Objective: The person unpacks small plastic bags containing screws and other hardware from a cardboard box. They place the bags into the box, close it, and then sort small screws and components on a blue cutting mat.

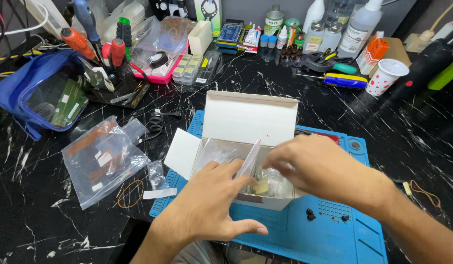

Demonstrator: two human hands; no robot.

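Black marble bench, both hands in white box: left hand and right hand pinching clear bags.

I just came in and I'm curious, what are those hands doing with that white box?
A person has both hands in an open white cardboard box that sits on a blue work mat. The left hand and the right hand are pinching a small clear plastic bag among other clear bags inside. The box's flaps stand open. Beside it on the black marble table lies a bigger clear bag, with screwdrivers and bottles further back.
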